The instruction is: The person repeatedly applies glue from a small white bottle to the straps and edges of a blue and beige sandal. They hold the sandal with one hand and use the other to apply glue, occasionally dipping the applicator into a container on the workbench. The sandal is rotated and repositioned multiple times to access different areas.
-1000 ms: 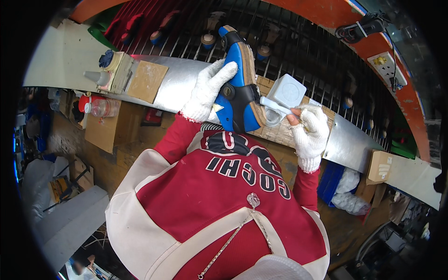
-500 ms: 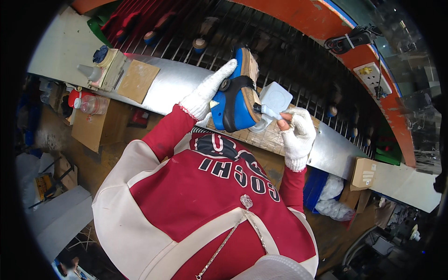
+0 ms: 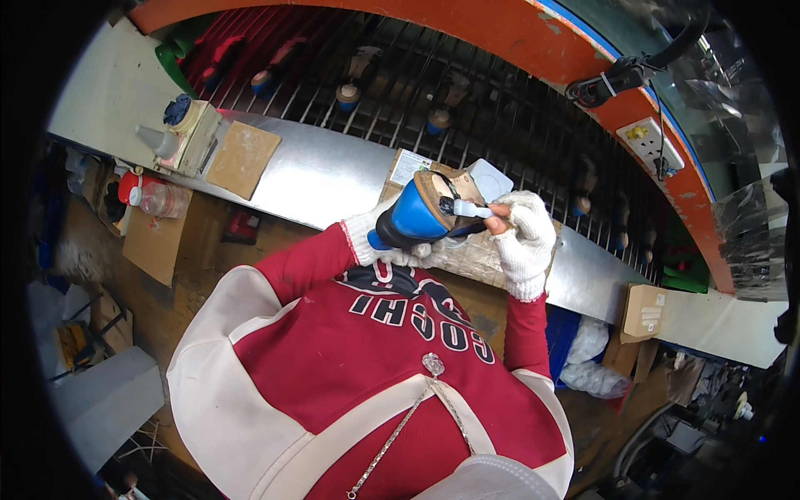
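Note:
A blue shoe upper (image 3: 412, 215) with a dark strap is stretched over a shoe last, its rounded underside tilted upward. My left hand (image 3: 362, 236), in a white knitted glove, grips it from below; some of the fingers are behind the shoe. In a pinch between bare fingertips, my gloved right hand (image 3: 527, 243) holds a small brush (image 3: 472, 209) with a pale handle. Its dark bristles meet the underside near the edge. Just behind the brush stands a white plastic container (image 3: 492, 181), partly covered by the shoe and hand.
Beyond the metal ledge (image 3: 304, 171) runs a rack of bars (image 3: 392, 117) carrying several lasted shoes under an orange frame (image 3: 575, 37). On the left lies a brown board (image 3: 243, 160); a cardboard box (image 3: 646, 312) sits at right. Worn cardboard (image 3: 487, 260) lies under my hands.
My left hand has turned the shoe and lowered it, so its underside faces up more. The brush has moved from the edge onto the underside.

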### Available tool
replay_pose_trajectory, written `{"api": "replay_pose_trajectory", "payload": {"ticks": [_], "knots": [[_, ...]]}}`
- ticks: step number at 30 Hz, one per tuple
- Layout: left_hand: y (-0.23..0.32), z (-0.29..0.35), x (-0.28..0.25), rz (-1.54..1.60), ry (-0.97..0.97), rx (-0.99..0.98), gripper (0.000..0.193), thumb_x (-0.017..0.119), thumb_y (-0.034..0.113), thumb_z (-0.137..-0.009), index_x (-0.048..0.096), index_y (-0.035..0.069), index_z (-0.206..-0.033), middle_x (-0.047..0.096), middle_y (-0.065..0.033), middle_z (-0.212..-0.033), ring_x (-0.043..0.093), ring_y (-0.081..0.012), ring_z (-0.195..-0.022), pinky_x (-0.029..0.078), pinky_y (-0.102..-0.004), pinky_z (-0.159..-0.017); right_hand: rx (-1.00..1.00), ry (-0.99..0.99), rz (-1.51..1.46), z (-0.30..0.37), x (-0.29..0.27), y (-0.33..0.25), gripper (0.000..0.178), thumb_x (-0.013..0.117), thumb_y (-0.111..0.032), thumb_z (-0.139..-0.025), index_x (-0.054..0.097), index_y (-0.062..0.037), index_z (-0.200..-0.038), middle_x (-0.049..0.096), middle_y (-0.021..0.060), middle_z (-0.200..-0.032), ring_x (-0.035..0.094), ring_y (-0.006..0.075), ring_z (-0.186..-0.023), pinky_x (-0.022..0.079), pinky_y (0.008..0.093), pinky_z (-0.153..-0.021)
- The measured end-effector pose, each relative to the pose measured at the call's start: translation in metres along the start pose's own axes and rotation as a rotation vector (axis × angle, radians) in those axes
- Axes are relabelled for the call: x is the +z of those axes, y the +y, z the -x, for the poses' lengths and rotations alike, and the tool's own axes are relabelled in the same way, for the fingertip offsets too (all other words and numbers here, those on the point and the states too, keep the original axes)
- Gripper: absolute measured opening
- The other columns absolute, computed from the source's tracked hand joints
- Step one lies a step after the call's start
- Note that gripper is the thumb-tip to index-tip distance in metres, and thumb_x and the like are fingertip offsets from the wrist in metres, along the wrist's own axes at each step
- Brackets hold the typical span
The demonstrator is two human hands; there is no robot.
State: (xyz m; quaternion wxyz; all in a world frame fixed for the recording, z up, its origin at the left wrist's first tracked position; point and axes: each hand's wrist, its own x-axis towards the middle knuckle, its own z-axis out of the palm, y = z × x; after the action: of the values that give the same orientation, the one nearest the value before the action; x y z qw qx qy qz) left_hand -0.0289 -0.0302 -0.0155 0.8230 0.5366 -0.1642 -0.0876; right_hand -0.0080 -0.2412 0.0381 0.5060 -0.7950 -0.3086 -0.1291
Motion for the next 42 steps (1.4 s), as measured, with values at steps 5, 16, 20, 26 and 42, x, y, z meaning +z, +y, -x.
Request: {"api": "replay_pose_trajectory", "payload": {"ticks": [5, 16, 20, 26, 42], "knots": [[0.012, 0.021, 0.003, 0.334, -0.106, -0.448, 0.041, 0.067, 0.03, -0.096, 0.059, 0.008, -0.131, 0.064, -0.0096, -0.116, 0.064, -0.0158, -0.097, 0.052, -0.0268, -0.08, -0.016, -0.042, 0.066, 0.005, 0.0, -0.002, 0.018, 0.083, -0.009, -0.072, 0.076, -0.0045, -0.087, 0.069, 0.0072, -0.089, 0.061, 0.0224, -0.089, 0.048, 0.0338, -0.078], [-0.035, 0.054, -0.031, 1.278, -0.23, -0.988, 0.045, 0.062, 0.034, -0.095, 0.053, -0.007, -0.111, 0.058, -0.0174, -0.093, 0.064, -0.0197, -0.073, 0.052, -0.0229, -0.049, -0.129, 0.004, 0.355, 0.016, -0.022, 0.004, 0.018, 0.083, -0.007, -0.067, 0.073, -0.0068, -0.083, 0.069, 0.0065, -0.088, 0.062, 0.0236, -0.086, 0.044, 0.0352, -0.079], [-0.02, 0.029, -0.039, 0.934, -0.096, -0.527, 0.037, 0.06, 0.031, -0.098, 0.057, 0.007, -0.127, 0.067, -0.0128, -0.099, 0.069, -0.0235, -0.083, 0.055, -0.0362, -0.096, 0.363, 0.185, -0.075, 0.032, -0.013, 0.007, 0.015, 0.07, -0.017, -0.09, 0.068, -0.0036, -0.094, 0.06, 0.0022, -0.086, 0.054, 0.0132, -0.081, 0.042, 0.0284, -0.074], [0.016, -0.005, -0.021, 0.331, 0.569, 0.003, 0.079, 0.052, 0.067, -0.093, 0.046, 0.007, -0.144, 0.056, -0.0121, -0.139, 0.055, -0.0235, -0.126, 0.044, -0.0417, -0.109, 0.502, 0.237, -0.612, 0.057, 0.05, -0.002, 0.035, 0.059, -0.036, -0.1, 0.056, -0.005, -0.115, 0.05, -0.0027, -0.086, 0.046, 0.0069, -0.077, 0.043, 0.0235, -0.07], [0.029, 0.01, -0.032, -0.171, 0.226, -0.091, 0.077, 0.064, 0.029, -0.098, 0.022, 0.002, -0.157, 0.059, -0.0249, -0.131, 0.067, -0.0252, -0.103, 0.05, -0.0368, -0.097, 0.812, 0.669, -1.469, 0.031, 0.054, 0.084, 0.062, 0.075, -0.022, -0.087, 0.049, -0.0013, -0.139, 0.062, 0.0157, -0.129, 0.063, 0.0307, -0.117, 0.054, 0.0505, -0.101]]}}
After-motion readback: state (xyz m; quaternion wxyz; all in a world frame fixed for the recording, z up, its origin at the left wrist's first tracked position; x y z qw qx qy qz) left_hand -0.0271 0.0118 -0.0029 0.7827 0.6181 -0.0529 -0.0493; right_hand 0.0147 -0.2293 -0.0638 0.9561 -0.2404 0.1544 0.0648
